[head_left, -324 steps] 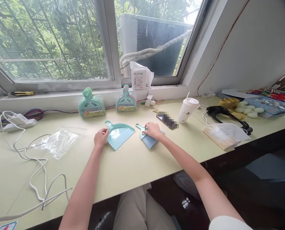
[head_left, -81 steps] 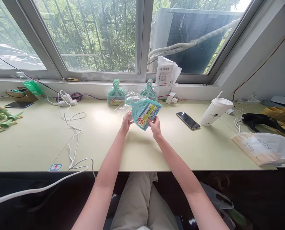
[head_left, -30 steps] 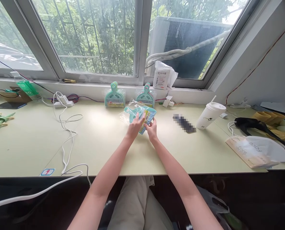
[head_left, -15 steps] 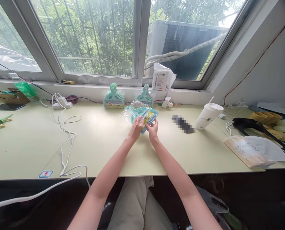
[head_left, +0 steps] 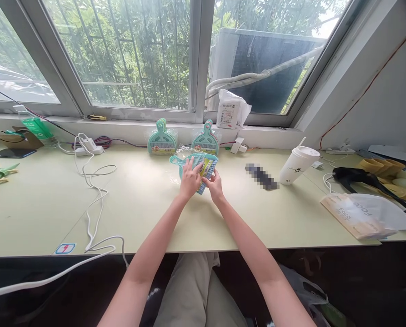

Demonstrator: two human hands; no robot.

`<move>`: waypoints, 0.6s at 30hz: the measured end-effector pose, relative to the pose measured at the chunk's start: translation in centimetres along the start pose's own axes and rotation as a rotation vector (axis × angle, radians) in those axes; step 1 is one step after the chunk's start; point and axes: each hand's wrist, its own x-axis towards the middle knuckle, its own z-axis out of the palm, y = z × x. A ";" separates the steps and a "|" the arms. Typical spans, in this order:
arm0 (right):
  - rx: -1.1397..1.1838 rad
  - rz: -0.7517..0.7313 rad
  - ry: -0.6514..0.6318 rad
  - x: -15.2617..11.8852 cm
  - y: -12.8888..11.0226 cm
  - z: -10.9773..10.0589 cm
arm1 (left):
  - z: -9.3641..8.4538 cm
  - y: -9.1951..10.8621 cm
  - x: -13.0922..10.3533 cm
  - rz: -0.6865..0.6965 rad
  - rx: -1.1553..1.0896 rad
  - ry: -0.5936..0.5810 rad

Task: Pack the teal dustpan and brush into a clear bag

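Note:
A small teal dustpan and brush set (head_left: pixel 208 166) in a clear plastic wrapper is tilted above the table, its handle pointing left and its bristles and yellow label to the right. My right hand (head_left: pixel 215 186) grips its lower right edge between thumb and fingers. Across its face lies my left hand (head_left: pixel 190 180), fingers stretched out and apart, touching the wrapper near the label. Behind it, two stacks of similar wrapped dustpan sets, a left stack (head_left: pixel 162 140) and a right stack (head_left: pixel 207 136), lean upright against the wall below the window.
A white cup with a straw (head_left: pixel 298 163) stands right of a blurred dark object (head_left: pixel 261 176). Farther right lies a tissue pack (head_left: pixel 356 217). White cables (head_left: pixel 98 200) run across the left of the table (head_left: pixel 35 213), near a green bottle (head_left: pixel 37 127). A tissue packet (head_left: pixel 230 111) sits on the sill.
The dustpan and brush set has shifted slightly left and down. My left hand has slid leftward over it and its fingers have spread; my right hand keeps its grip on the edge.

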 end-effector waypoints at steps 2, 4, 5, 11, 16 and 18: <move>-0.010 -0.007 -0.007 0.0 0.0 0.0 | 0.7 -0.5 -0.1 0.015 -0.098 -0.110; -0.006 -0.007 -0.008 0.0 -0.1 0.0 | 1.4 -0.5 -0.4 0.056 -0.142 -0.160; 0.000 -0.004 -0.012 0.0 -0.2 -0.1 | 1.7 -0.3 -0.6 0.074 -0.143 -0.165; 0.025 -0.029 0.011 -0.2 -0.7 -0.3 | 1.5 1.7 -1.4 0.121 -0.197 -0.082; 0.039 -0.013 0.112 0.7 0.0 -1.1 | 1.0 0.6 -0.2 -0.323 -0.368 0.450; 0.046 -0.019 0.123 1.1 0.4 -1.3 | 1.7 -0.3 0.4 -0.452 -0.618 0.321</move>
